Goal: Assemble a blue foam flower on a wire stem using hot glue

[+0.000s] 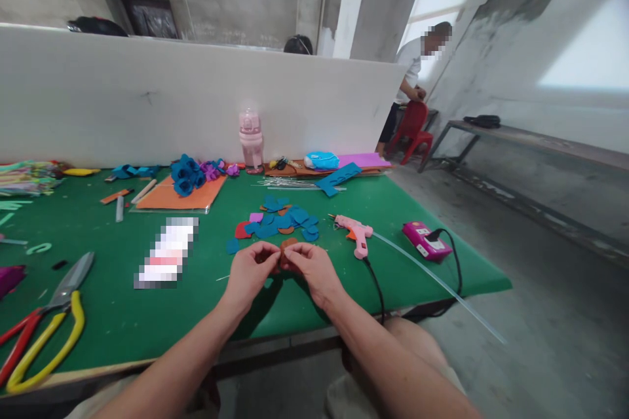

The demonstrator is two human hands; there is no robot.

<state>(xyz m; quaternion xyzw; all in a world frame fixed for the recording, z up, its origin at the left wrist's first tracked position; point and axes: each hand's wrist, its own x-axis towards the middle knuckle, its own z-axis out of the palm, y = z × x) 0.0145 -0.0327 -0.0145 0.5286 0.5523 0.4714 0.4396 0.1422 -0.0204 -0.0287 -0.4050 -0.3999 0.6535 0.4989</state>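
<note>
Head view — both hands [282,268] pinching brown piece [287,250]

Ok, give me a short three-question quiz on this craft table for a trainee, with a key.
1. True or false: both hands pinch one small brown foam piece between them.
2. Which tool lies just right of the right hand? A) yellow-handled shears B) pink glue gun C) pink bottle
3. Fill in: the pile of cut foam pieces just beyond the hands is mostly ____ in colour.

Key
1. True; the left hand and the right hand meet on it above the green table mat.
2. B, the pink glue gun; the yellow-handled shears lie far left, the pink bottle by the white partition.
3. Blue.
</note>
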